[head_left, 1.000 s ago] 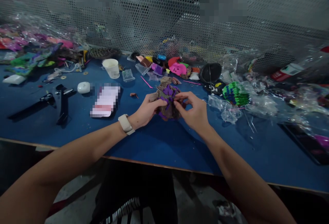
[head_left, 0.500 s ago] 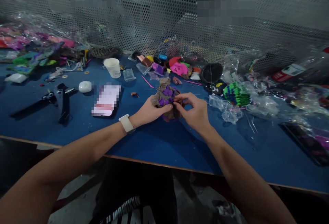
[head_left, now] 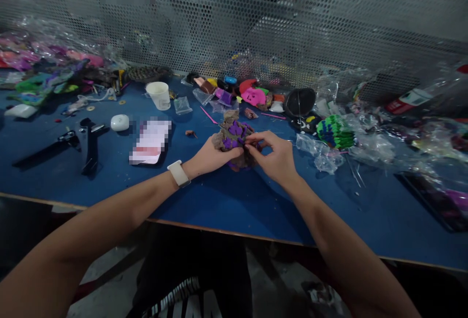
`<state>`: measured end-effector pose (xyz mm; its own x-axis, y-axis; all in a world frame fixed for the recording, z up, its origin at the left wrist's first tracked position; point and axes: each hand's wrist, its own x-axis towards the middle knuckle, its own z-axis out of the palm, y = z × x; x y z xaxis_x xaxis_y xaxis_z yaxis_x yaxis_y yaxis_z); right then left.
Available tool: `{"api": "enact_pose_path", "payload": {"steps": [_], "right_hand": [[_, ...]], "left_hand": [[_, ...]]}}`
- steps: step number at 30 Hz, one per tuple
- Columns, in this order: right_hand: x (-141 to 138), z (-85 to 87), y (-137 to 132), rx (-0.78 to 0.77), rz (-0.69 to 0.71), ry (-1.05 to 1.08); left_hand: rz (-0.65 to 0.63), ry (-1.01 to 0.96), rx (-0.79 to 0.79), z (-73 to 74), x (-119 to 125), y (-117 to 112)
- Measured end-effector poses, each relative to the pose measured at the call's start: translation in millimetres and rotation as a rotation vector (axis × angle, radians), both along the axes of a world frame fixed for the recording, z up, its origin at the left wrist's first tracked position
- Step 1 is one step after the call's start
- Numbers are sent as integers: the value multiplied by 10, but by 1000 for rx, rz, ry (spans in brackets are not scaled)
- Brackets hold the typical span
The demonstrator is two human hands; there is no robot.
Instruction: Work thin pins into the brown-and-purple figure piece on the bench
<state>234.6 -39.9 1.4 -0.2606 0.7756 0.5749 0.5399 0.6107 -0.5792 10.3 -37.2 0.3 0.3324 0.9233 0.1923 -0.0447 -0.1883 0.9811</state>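
A lumpy brown clay figure with purple patches [head_left: 234, 130] is held above the blue table, near its middle. My left hand [head_left: 210, 157] grips its left side, the thumb lying across the near face. With thumb and index finger pinched together, my right hand [head_left: 274, 155] touches the figure's right side; whatever is between those fingertips is too small to make out. Just left of the figure lies a small brown clay bit [head_left: 190, 133]. Behind it are a pink modelling tool [head_left: 209, 115] and another brown lump [head_left: 250, 113].
On the left are a phone [head_left: 151, 140], a white earbud case [head_left: 120, 122], a paper cup [head_left: 159, 96] and a black folding stand [head_left: 87, 145]. Colourful clay and plastic bags line the perforated metal screen [head_left: 219, 26]. A green and blue clay piece [head_left: 335, 132] and a dark phone [head_left: 431, 198] lie right.
The view has shifted very slightly. Both hands stay on the clay figure in nearly the same pose, with the right fingertips still pinched at its side.
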Motion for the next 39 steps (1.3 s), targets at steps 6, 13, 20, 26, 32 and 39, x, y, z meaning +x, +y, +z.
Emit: {"api": "enact_pose_path", "payload": {"steps": [6, 13, 20, 26, 32, 39], "right_hand": [[51, 36, 12, 60, 43, 19], [86, 40, 34, 39, 36, -21], [137, 66, 50, 27, 23, -70], [150, 55, 60, 4, 10, -87], [159, 62, 62, 22, 5, -90], [119, 49, 64, 6, 1, -79]], "left_hand": [[-60, -20, -30, -39, 9, 4], [-69, -17, -22, -62, 7, 16], [-71, 10, 21, -53, -8, 34], [-58, -12, 21, -94, -2, 62], [-57, 2, 2, -87, 3, 44], [-14, 69, 37, -96, 14, 54]]}}
